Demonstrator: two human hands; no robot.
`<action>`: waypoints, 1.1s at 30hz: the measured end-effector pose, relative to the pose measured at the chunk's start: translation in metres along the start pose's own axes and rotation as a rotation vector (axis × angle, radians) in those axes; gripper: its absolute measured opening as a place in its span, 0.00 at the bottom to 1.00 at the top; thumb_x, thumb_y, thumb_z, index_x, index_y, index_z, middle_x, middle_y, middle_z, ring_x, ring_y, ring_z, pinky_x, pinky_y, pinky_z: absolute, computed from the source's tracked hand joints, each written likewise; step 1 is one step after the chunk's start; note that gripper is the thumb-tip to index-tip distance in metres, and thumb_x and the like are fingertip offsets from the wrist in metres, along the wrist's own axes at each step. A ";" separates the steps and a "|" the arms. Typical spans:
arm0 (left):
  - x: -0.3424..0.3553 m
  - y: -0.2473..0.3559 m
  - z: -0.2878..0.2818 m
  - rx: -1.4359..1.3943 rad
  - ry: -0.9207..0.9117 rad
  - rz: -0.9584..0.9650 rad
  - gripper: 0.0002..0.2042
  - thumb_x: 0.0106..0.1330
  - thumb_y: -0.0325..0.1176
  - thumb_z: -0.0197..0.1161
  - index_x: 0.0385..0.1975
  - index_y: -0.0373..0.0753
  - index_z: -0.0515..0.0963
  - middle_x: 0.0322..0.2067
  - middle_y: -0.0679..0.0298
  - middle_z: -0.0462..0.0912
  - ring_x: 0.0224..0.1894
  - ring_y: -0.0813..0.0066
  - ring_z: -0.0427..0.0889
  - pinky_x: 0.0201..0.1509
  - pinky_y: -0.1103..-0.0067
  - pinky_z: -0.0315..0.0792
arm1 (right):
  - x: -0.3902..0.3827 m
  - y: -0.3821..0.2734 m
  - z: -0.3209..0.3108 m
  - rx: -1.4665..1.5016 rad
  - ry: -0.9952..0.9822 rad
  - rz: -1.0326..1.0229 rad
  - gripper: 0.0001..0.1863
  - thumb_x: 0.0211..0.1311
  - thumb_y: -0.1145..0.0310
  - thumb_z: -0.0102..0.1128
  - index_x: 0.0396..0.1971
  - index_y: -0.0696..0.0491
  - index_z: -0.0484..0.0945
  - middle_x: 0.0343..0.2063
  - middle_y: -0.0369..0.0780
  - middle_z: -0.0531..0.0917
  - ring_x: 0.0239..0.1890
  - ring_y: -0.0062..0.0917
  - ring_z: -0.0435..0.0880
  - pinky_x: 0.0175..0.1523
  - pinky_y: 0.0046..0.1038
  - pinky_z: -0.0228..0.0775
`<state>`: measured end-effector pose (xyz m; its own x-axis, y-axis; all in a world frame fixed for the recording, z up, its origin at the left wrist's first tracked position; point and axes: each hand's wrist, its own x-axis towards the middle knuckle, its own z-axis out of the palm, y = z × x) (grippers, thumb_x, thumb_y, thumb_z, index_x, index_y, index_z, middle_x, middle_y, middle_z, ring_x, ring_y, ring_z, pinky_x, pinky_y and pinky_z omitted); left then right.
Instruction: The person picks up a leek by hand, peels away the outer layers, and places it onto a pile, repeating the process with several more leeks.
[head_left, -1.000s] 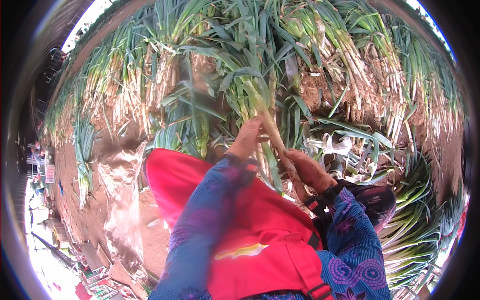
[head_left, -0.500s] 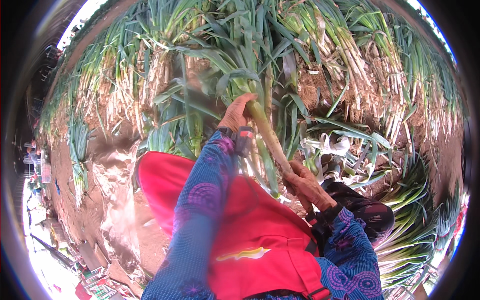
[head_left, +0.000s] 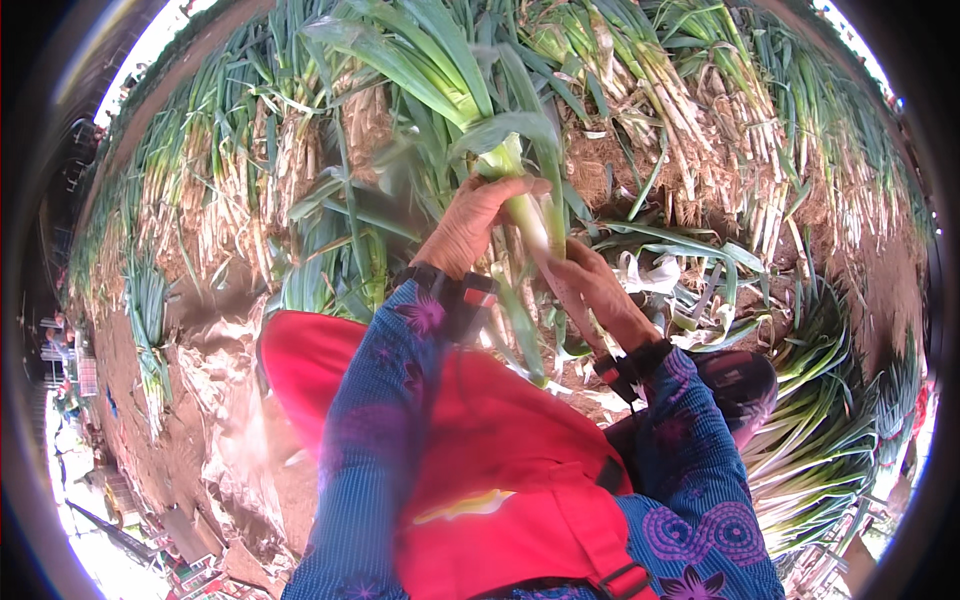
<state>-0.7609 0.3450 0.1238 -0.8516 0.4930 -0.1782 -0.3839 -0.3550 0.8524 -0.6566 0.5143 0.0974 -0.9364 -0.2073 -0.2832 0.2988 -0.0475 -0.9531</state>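
Note:
A leek (head_left: 527, 216) with broad green leaves slants across the middle of the view, its pale shaft pointing down toward me. My left hand (head_left: 478, 222) is closed around the upper shaft, just below where the leaves fan out. Lower down, the fingers of my right hand (head_left: 600, 290) are closed on the same stalk, at its outer layer, where whiter flesh shows. The leek's lower end is partly hidden behind my right hand. Green leaf pieces (head_left: 522, 340) hang over the ground below it, beside my red apron (head_left: 490, 430).
Rows of unpeeled leeks (head_left: 215, 170) with dirty roots lie along the far side, with more at the right (head_left: 700, 110). Stripped leaves and peelings (head_left: 690, 280) litter the ground right of my hands. Cleaner leeks (head_left: 810, 440) are piled at the near right. A crumpled plastic sheet (head_left: 235, 420) lies at left.
My right hand has moved up the stalk from its lower end, closer to my left hand. Whiter flesh now shows on the shaft, and the leafy top has shifted to the left.

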 end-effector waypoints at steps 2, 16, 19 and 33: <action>-0.004 0.000 0.015 0.025 0.015 0.025 0.15 0.62 0.32 0.60 0.46 0.32 0.74 0.40 0.56 0.82 0.44 0.69 0.81 0.46 0.74 0.77 | 0.004 -0.003 -0.003 0.053 0.011 -0.059 0.21 0.65 0.58 0.50 0.48 0.61 0.71 0.33 0.36 0.76 0.35 0.18 0.72 0.41 0.22 0.65; -0.014 0.006 0.012 -0.396 0.265 0.173 0.09 0.57 0.33 0.66 0.33 0.43 0.73 0.20 0.69 0.70 0.25 0.73 0.72 0.33 0.74 0.69 | 0.017 0.019 -0.006 0.968 0.248 0.086 0.12 0.69 0.63 0.47 0.38 0.56 0.73 0.29 0.37 0.78 0.30 0.22 0.77 0.43 0.28 0.72; -0.023 0.026 -0.006 -0.385 0.405 0.321 0.12 0.57 0.35 0.69 0.32 0.45 0.70 0.18 0.73 0.67 0.20 0.80 0.66 0.28 0.80 0.65 | 0.031 0.037 -0.032 1.146 0.357 0.047 0.11 0.69 0.63 0.48 0.33 0.56 0.71 0.27 0.39 0.77 0.31 0.29 0.78 0.45 0.39 0.73; -0.123 0.118 -0.210 -0.494 0.670 0.543 0.15 0.59 0.39 0.67 0.19 0.47 0.65 0.16 0.77 0.64 0.18 0.84 0.63 0.29 0.82 0.65 | -0.001 0.027 -0.212 1.104 0.632 -0.248 0.15 0.72 0.62 0.38 0.28 0.54 0.68 0.16 0.33 0.68 0.16 0.19 0.63 0.25 0.23 0.64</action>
<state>-0.7764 0.0755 0.1426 -0.9234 -0.3305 -0.1952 0.1416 -0.7659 0.6272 -0.6867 0.7201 0.0492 -0.8219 0.4031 -0.4026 -0.1845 -0.8569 -0.4813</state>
